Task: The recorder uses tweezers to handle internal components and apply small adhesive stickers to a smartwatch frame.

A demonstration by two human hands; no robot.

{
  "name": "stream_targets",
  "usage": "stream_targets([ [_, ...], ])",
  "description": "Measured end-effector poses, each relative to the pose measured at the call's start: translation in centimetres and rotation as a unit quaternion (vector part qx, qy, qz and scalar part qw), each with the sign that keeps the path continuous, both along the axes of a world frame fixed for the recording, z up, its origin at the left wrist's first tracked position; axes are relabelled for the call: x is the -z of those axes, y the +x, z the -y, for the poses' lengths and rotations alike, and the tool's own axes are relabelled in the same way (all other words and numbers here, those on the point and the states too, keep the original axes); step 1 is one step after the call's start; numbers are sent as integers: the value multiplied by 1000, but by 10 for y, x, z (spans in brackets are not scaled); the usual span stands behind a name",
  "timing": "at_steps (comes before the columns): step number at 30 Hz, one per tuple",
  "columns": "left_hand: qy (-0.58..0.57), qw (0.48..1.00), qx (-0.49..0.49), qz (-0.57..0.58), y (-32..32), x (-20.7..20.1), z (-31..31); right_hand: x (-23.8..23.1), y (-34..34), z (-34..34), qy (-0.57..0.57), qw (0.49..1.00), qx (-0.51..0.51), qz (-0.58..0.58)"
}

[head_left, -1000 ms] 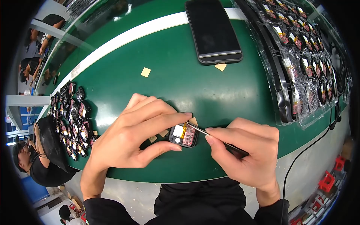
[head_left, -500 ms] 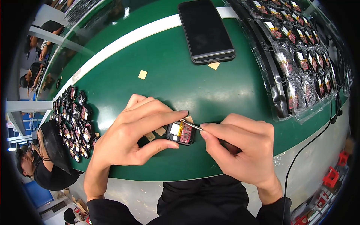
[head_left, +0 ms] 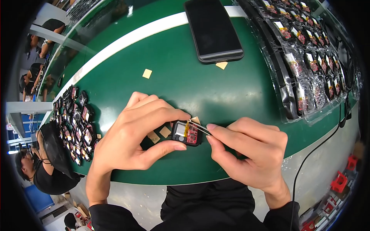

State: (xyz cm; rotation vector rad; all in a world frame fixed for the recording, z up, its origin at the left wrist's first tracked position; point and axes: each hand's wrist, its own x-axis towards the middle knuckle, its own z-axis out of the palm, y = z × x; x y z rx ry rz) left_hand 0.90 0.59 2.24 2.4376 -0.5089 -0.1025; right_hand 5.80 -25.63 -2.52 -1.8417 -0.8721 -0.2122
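Note:
A small black device case (head_left: 185,133), with a red circuit board, a silver battery and yellow tape inside, sits on the green table. Around its left side my left hand (head_left: 142,131) is closed, index finger at the upper edge and thumb at the lower one. Metal tweezers (head_left: 201,127) are pinched in my right hand (head_left: 252,152). Their tips reach the case's upper edge by the yellow tape, close to my left index fingertip. Whether they grip anything is too small to tell. Small tan squares (head_left: 165,132) lie beside and partly under my left hand.
A black phone (head_left: 214,30) lies at the back, a tan square under its near end. Trays (head_left: 283,86) of similar devices with plastic film fill the right side. Many loose devices (head_left: 77,127) are heaped at the left, near another person (head_left: 54,165). A black cable (head_left: 304,161) hangs at the right.
The case has tilted and shifted slightly under my left fingers. My right hand has moved a little to the right, and the tweezers' arms now show more apart.

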Motion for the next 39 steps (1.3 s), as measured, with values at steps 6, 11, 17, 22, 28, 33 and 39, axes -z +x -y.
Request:
stream_targets([
  [6, -13, 1000, 6, -1, 1, 1, 0, -6, -1, 1, -21, 1000, -6, 2],
  [11, -19, 1000, 13, -7, 1, 1, -2, -5, -1, -1, -12, 1000, -14, 9],
  [17, -85, 995, 42, -33, 2, 7, -13, -10, 1, 5, -25, 997, -37, -64],
  [22, -77, 995, 49, -38, 2, 4, -13, -9, 1, 6, -8, 996, -56, -63],
  [28, -76, 995, 54, -32, 4, 7, -13, -9, 1, 7, -26, 996, -46, -75],
  [33, -67, 996, 52, -36, 4, 5, -14, -8, 0, 4, -16, 997, -39, -67],
  [39, -55, 996, 54, -45, 3, 4, -13, -9, 1, 5, -28, 996, -55, -70],
])
